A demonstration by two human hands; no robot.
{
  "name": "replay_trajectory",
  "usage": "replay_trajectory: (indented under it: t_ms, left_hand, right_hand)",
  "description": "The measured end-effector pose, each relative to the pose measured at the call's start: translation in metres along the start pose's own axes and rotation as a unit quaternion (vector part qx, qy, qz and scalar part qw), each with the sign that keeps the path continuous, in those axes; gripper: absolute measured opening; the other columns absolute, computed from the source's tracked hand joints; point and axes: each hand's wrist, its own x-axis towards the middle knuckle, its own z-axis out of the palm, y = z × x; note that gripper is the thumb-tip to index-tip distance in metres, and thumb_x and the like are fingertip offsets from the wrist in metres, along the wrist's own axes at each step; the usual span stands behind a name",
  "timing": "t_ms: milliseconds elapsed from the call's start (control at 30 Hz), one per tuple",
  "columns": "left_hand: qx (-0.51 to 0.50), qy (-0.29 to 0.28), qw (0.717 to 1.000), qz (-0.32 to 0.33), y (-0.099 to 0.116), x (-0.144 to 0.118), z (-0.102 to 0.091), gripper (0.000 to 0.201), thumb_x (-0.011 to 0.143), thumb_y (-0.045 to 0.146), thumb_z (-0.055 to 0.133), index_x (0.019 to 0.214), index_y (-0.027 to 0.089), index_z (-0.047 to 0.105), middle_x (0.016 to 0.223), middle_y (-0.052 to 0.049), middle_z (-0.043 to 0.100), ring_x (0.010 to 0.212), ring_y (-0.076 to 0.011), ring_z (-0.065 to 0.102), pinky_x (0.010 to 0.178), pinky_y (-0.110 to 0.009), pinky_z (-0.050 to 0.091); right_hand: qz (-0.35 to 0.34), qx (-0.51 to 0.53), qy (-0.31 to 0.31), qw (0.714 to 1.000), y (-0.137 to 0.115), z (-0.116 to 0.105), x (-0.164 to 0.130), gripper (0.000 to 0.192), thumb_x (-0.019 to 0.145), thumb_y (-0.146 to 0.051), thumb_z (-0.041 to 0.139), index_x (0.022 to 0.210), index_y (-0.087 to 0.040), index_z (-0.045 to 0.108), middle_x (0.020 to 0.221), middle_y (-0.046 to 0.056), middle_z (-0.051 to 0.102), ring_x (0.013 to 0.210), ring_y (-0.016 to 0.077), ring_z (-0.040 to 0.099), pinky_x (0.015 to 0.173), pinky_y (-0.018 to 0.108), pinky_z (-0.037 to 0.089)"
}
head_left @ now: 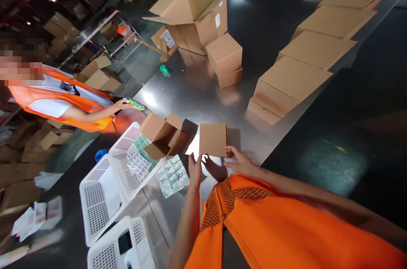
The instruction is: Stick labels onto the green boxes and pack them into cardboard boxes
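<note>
Both hands are closing in on a small closed carton [213, 139] standing on the steel table [190, 87], close to the table's near edge. The left hand [195, 168] is pressing flat, fingers straight, against the carton's lower left corner, while the right hand [239, 159] is cupping the lower right corner with the fingers spread; neither hand is wrapped round it, so the box is being squared and steadied from two sides rather than lifted. That open-palmed hold is probably suiting a light cardboard box that would dent under a pinch.

Just beside the carton's left side an open carton [165, 135] is lying tipped with its flaps splayed, its mouth facing the white perforated baskets [108, 184] that are overhanging the table's near-left edge. Sheets of small packets [173, 176] are lying between the baskets and the left hand, likely kept within reach of both boxes.

Toward the table's far end a large open box [193, 10] is standing with smaller closed cartons [225, 59] stacked against it, and a row of flattened cartons [305, 57] is running along the right edge, well apart from the hands. At the left edge a co-worker's hand [122, 104] in an orange vest's reach is holding a green item [135, 103]; what it is cannot be made out.
</note>
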Motion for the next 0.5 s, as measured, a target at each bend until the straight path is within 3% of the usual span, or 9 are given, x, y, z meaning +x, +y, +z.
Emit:
replay_trajectory:
  t_ms: [133,233,367,433,500]
  left_hand:
    - [0.061,-0.009,0.996,0.063,0.024,0.002,-0.001,0.070,0.085,0.041,0.068,0.144,0.017,0.039,0.155,-0.017,0.042,0.145,-0.0260,0.038,0.118,-0.034,0.030]
    - [0.121,-0.032,0.988,0.090,0.059,0.008,0.012,0.084,0.079,0.046,0.073,0.147,0.015,0.035,0.154,-0.020,0.043,0.144,-0.0317,0.039,0.116,-0.039,0.032]
    - [0.217,-0.052,0.970,0.099,0.101,0.006,0.040,0.104,0.072,0.058,0.075,0.149,0.004,0.029,0.143,-0.033,0.046,0.133,-0.0473,0.045,0.105,-0.055,0.038]
    - [0.263,-0.052,0.958,0.099,0.110,0.000,0.050,0.118,0.065,0.061,0.079,0.150,-0.001,0.026,0.145,-0.039,0.039,0.132,-0.0541,0.042,0.102,-0.062,0.037]
    - [0.300,-0.060,0.945,0.117,0.110,-0.006,0.055,0.124,0.057,0.056,0.084,0.153,0.003,0.025,0.151,-0.038,0.031,0.135,-0.0542,0.038,0.105,-0.065,0.033]
  right_hand:
    - [0.004,-0.042,0.120,0.992,0.002,-0.018,0.042,0.062,0.078,-0.046,0.069,0.133,-0.023,0.049,0.146,0.014,0.048,0.137,0.0309,0.043,0.106,0.049,0.045]
    - [0.015,-0.057,0.148,0.987,-0.004,-0.029,0.086,0.056,0.091,-0.044,0.060,0.140,-0.021,0.046,0.155,0.014,0.039,0.143,0.0292,0.036,0.115,0.051,0.036]
    - [0.022,-0.072,0.131,0.989,-0.018,-0.027,0.116,0.035,0.101,-0.041,0.052,0.125,-0.016,0.061,0.136,0.011,0.057,0.125,0.0266,0.054,0.106,0.052,0.043]
    - [0.024,-0.090,0.128,0.987,-0.023,-0.025,0.110,0.030,0.101,-0.041,0.052,0.115,-0.017,0.065,0.124,0.009,0.063,0.114,0.0229,0.060,0.100,0.046,0.049]
    - [0.024,-0.117,0.131,0.984,-0.021,-0.028,0.093,0.034,0.099,-0.047,0.055,0.106,-0.016,0.066,0.112,0.006,0.066,0.106,0.0237,0.062,0.096,0.044,0.050]
